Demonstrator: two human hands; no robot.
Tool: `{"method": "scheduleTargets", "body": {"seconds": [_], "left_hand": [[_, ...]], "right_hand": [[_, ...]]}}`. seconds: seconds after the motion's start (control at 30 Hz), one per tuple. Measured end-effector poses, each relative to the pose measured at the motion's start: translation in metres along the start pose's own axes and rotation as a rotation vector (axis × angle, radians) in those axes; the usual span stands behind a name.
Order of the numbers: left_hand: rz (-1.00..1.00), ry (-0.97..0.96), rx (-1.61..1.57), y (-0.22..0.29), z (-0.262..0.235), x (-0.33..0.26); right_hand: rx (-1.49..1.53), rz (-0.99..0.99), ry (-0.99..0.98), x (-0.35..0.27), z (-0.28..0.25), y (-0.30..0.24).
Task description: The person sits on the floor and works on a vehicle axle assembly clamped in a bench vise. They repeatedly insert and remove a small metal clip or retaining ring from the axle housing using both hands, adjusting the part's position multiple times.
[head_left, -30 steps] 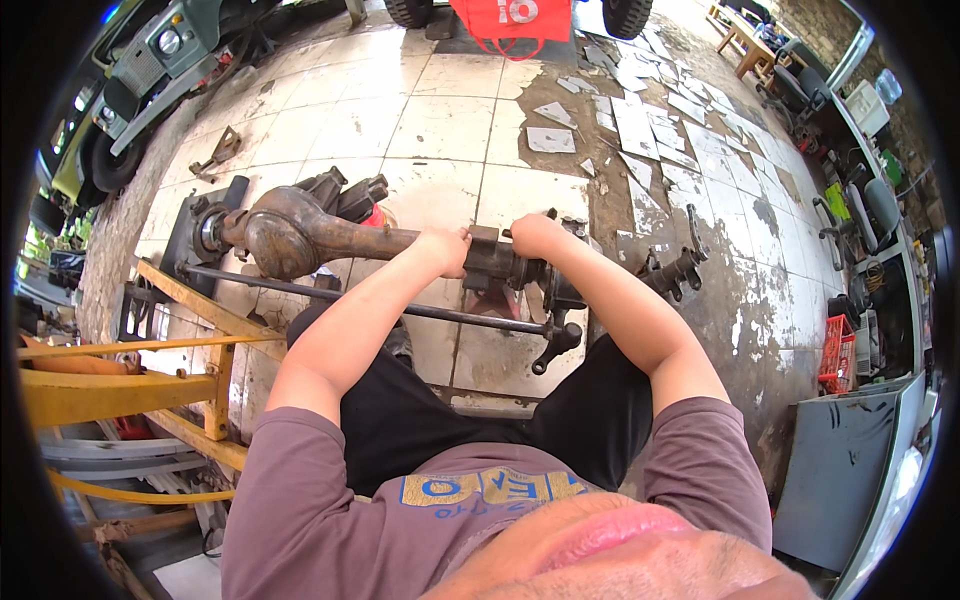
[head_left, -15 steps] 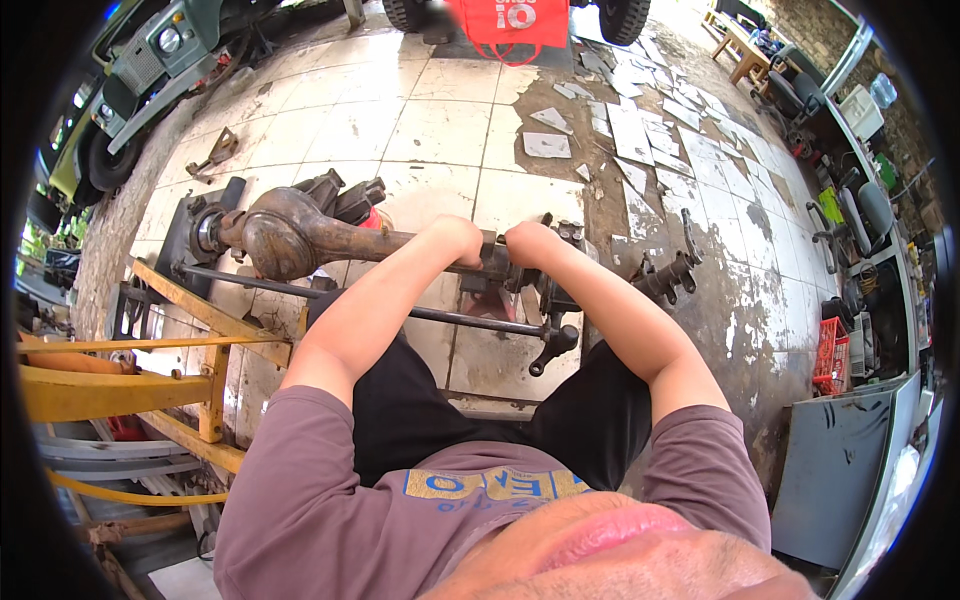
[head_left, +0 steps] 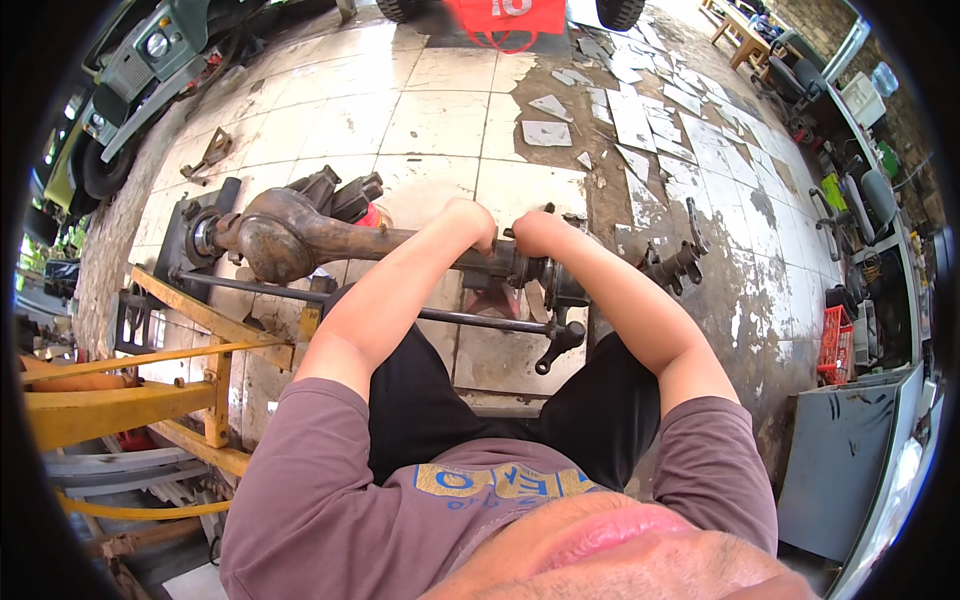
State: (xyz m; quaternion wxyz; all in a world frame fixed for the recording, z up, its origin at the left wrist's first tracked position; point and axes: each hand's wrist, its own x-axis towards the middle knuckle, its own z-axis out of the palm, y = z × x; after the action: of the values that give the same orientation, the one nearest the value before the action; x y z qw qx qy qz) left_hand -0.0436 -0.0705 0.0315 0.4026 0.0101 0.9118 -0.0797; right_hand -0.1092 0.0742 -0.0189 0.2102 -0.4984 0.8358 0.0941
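A rusty vehicle axle (head_left: 385, 243) with a round differential housing (head_left: 278, 238) lies crosswise before my legs. Over its right part, close together, are both my hands. My left hand (head_left: 471, 222) is closed, knuckles up, at the far side of the axle tube. Just to its right, my right hand (head_left: 536, 232) is closed too, above the hub end (head_left: 545, 272) of the axle. Whatever the fingers grip is hidden beneath the hands. A long dark rod (head_left: 470, 318) runs along the near side, ending in a joint with an arm (head_left: 561, 345).
A yellow metal frame (head_left: 120, 398) stands at left, close to my elbow. Broken tiles (head_left: 630, 120) cover the floor at far right. A grey cabinet (head_left: 845, 465) and a red crate (head_left: 834, 345) line the right side. A red bag (head_left: 510, 22) and parked vehicles are farther off.
Both hands have shifted slightly away from me and up over the axle, the left one also a little to the right. The axle stays in place while the view tilts slightly.
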Motion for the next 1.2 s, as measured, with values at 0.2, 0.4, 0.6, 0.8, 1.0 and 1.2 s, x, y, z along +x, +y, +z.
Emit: {"method": "scheduleTargets", "body": {"seconds": [0.2, 0.4, 0.6, 0.8, 1.0, 1.2], "left_hand": [[0.011, 0.02, -0.031, -0.001, 0.013, -0.001], [0.074, 0.09, -0.006, -0.001, 0.019, -0.016], [0.125, 0.126, -0.04, -0.007, 0.025, -0.028], [0.133, 0.121, -0.08, -0.015, 0.027, -0.054], [0.079, 0.19, -0.122, -0.023, 0.033, -0.055], [0.106, 0.191, -0.126, -0.024, 0.031, -0.053]], "right_hand": [[0.011, -0.016, -0.011, 0.005, 0.001, 0.005], [0.005, 0.044, 0.008, 0.009, 0.013, 0.005], [0.058, 0.077, 0.121, 0.013, 0.019, 0.009], [0.077, 0.128, 0.203, 0.006, 0.006, -0.001], [0.042, 0.088, 0.108, 0.004, -0.006, -0.001], [0.019, 0.075, 0.074, 0.009, 0.004, 0.001]]}}
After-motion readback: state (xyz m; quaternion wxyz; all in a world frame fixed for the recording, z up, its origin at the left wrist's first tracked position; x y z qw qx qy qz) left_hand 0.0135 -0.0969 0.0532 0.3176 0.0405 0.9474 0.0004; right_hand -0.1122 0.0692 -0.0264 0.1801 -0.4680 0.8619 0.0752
